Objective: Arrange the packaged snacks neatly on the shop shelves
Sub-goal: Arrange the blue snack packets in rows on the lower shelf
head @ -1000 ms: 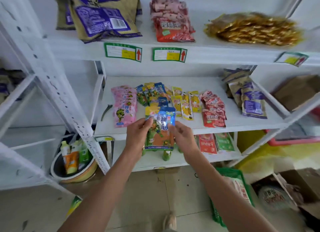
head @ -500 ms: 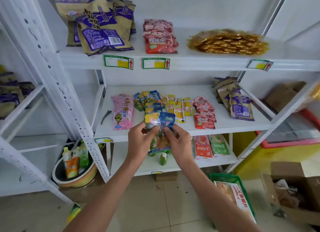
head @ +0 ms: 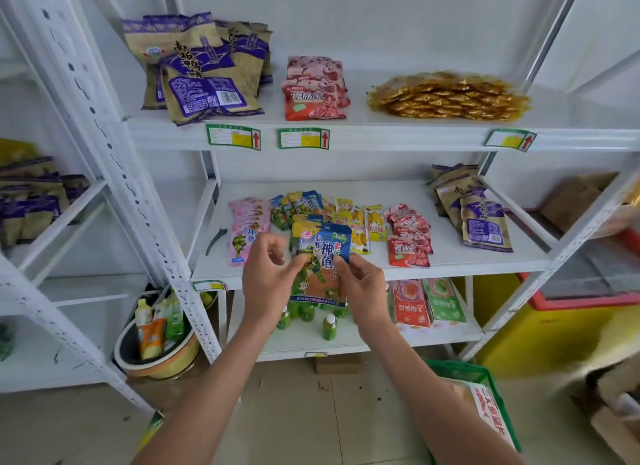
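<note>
White steel shelving (head: 346, 137) carries snack packets on three tiers. Both forearms reach in from 6 o'clock. Left hand (head: 266, 281) and right hand (head: 363, 288) each pinch one blue turtle-print pouch (head: 320, 256) between thumb and curled fingers, upright, before the middle tier's front edge. Yellow basin (head: 159, 364) at 8 o'clock holds several bottles.

- Yellow basin (head: 157, 362) on the floor, left of the shelf post, bottles standing inside.
- Right of the basin, beyond the shelving: a green basket (head: 485, 388).
- Farther right, a red-rimmed freezer (head: 588, 298).
</note>
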`<state>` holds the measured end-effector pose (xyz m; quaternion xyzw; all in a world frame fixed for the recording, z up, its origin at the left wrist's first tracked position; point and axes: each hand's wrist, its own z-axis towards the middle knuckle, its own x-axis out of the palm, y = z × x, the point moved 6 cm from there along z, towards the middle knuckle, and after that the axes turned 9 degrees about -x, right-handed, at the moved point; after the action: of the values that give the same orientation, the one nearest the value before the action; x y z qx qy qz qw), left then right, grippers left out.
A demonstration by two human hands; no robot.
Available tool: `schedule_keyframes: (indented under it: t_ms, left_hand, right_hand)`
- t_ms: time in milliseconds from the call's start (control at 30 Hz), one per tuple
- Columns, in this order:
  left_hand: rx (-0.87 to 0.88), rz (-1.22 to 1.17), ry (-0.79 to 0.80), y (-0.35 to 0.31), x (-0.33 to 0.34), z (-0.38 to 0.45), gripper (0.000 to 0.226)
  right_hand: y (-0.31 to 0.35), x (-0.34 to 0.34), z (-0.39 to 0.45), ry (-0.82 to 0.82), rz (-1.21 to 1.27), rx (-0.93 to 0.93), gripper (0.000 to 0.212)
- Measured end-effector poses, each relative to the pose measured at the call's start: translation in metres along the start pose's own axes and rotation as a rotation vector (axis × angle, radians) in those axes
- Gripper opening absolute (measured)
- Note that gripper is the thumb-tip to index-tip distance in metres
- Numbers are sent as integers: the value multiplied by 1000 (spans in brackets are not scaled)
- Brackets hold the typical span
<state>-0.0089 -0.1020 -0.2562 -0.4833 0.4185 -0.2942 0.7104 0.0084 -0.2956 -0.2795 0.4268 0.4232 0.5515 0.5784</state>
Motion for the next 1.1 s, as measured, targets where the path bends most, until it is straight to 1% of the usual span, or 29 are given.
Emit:
schedule_keyframes:
  t_ms: [33,67,133,167,200,233,300,333,367,400,433,467,500,600,867,933,1033,1100]
  left_hand:
    - [44,6,26,-3,6,-7,35]
    - [46,-14,112,-4,16,-13,36]
    - [-68,-125,342,-6,39,-26,46]
    - [-133,-199,411,-5,47,-30,46]
    - [-181,-262,418,-3,51,-30,38]
    - [-237,-307,378,0,49,-28,29]
    - [-362,-408,286,10,41,-22,22]
    - [-408,-455,272,14,38,-19,21]
    - [-439,-492,278,17,37,-17,20]
    - [-453,-508,294,18,37,-16,20]
    - [-466,-522,313,17,38,-15,21]
    - [-469,-515,328,17,40,-13,23]
    - [-467,-511,338,17,41,-12,24]
    - [-435,-481,358,16,45,-10,27]
    - [-375,-430,332,15,42,-1,18]
    - [-350,-435,301,16,43,3,17]
    - [-322,-401,184,19,39,10,22]
    - [-238,-357,116,21,35,14,27]
  right_hand:
    - [3,-1,0,-2,-6,-18,34]
    - [6,-1,0,10,-7,-35,35]
    - [13,5,-2,84,35,-35,38]
    - [15,8,-3,121,71,-17,41]
    - [16,10,-3,148,85,-16,41]
    - [17,11,-3,170,77,-35,37]
    - [18,3,3,136,-49,-107,16]
    - [15,-5,7,87,-153,-112,16]
    - [10,-13,10,32,-245,-86,25]
    - [7,-18,13,11,-286,-65,29]
    - [6,-20,14,19,-273,-67,25]
    - [7,-19,15,44,-216,-86,14]
    - [6,-17,15,63,-156,-103,3]
    - [-1,-19,18,10,-79,-95,15]
    - [-6,-15,25,8,-77,-73,13]
    - [-7,-12,25,-1,-72,-56,13]
    - [-7,-7,24,-27,-60,-35,13]
    - [-7,-4,24,-46,-45,-32,13]
